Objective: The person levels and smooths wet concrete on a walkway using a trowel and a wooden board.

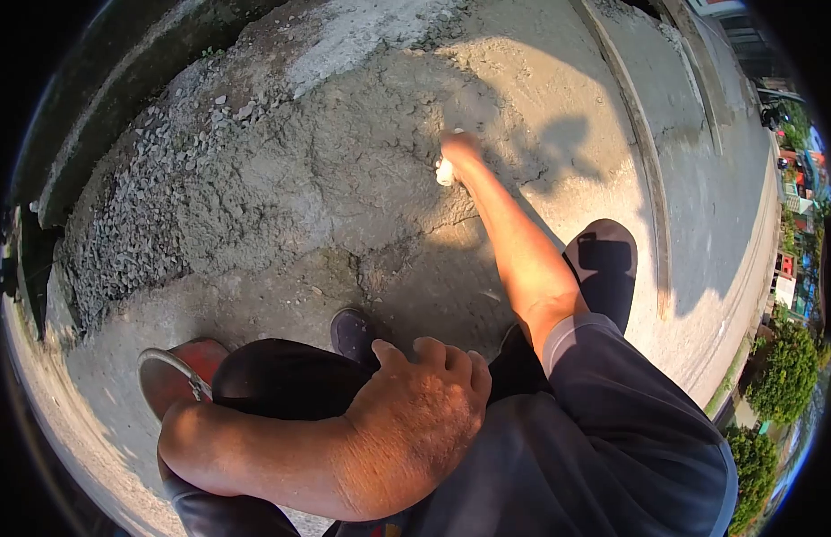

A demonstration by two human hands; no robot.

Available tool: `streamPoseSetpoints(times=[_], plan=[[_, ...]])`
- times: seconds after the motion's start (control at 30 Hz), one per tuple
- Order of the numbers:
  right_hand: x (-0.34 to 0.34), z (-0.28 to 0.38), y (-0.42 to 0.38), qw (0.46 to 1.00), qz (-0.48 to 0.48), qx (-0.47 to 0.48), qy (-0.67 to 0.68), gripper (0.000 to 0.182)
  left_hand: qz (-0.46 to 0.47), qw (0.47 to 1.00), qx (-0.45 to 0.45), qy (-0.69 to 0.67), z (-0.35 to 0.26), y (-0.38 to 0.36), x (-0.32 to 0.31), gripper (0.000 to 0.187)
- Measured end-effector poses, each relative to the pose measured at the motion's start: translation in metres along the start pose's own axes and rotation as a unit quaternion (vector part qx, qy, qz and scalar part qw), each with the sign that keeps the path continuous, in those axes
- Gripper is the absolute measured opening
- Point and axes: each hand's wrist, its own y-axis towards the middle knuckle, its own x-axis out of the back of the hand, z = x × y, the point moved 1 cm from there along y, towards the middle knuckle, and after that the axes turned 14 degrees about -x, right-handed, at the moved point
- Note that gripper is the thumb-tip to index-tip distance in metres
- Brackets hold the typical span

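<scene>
- the wet cement [362,170] lies on the ground ahead of the person, rough and lumpy at its left, smoother at its right.
- the right hand [462,143] is down over the wet cement, closed round a small whitish object [445,172]; the hand is blurred, so how each finger sits cannot be told.
- the left hand [424,389] is near the body, on the near side of the wet cement, empty, fingers loosely bent and a little apart.
- grey gravel [133,228] borders the wet cement on its left.
- a long narrow board [644,152] runs to the right of the wet cement.
- a reddish container [201,362] with a round rim is at the near left of the wet cement.
- the grey shirt [559,447] has a small red and yellow mark at the bottom edge, too cut off to read.
</scene>
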Motion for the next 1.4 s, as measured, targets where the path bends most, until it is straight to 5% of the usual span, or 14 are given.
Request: streamPoseSetpoints(times=[0.07,0.17,0.3,0.43,0.53,0.57,0.77,0.97,1.03,1.13,1.3,1.4], plan=[[-0.043,0.021,-0.025,0.991,0.024,0.014,-0.132,0.034,0.010,1.000,-0.005,-0.007,0.005,-0.005,0.001,0.057],[-0.098,0.027,0.011,0.937,0.011,0.157,-0.311,0.035,-0.006,0.999,0.001,-0.051,0.012,-0.007,-0.002,0.057],[-0.059,0.056,-0.041,0.981,0.135,0.035,-0.132,0.032,-0.005,0.998,-0.002,-0.054,0.021,-0.011,-0.001,0.057],[0.032,0.045,0.012,0.999,0.006,0.018,0.044,0.025,0.000,0.999,-0.010,-0.053,0.024,-0.019,-0.001,0.056],[0.029,0.029,0.090,0.993,0.050,0.092,0.058,0.027,-0.024,0.998,-0.011,-0.057,0.025,-0.026,-0.007,0.055],[0.007,0.037,0.120,0.990,-0.019,0.094,-0.105,0.029,-0.036,0.997,-0.012,-0.061,0.026,-0.028,-0.008,0.054],[-0.095,0.089,-0.011,0.954,0.125,0.084,-0.257,0.033,-0.089,0.995,0.024,-0.033,0.024,-0.040,-0.014,0.051],[-0.220,0.043,-0.071,0.843,0.057,0.235,-0.481,0.036,-0.100,0.993,0.049,-0.035,0.027,-0.044,-0.013,0.050],[-0.236,0.036,-0.091,0.822,0.120,0.269,-0.488,0.039,-0.107,0.992,0.052,-0.047,0.027,-0.044,-0.012,0.050],[-0.190,0.023,-0.100,0.893,0.187,0.175,-0.370,0.041,-0.119,0.989,0.062,-0.056,0.023,-0.044,-0.012,0.050],[-0.048,0.009,-0.066,0.992,0.003,0.026,-0.120,0.034,-0.132,0.990,0.052,-0.003,0.013,-0.049,-0.014,0.045],[-0.103,-0.041,-0.029,0.918,0.015,0.160,-0.363,0.037,-0.154,0.987,0.043,0.005,0.013,-0.049,-0.017,0.044]])
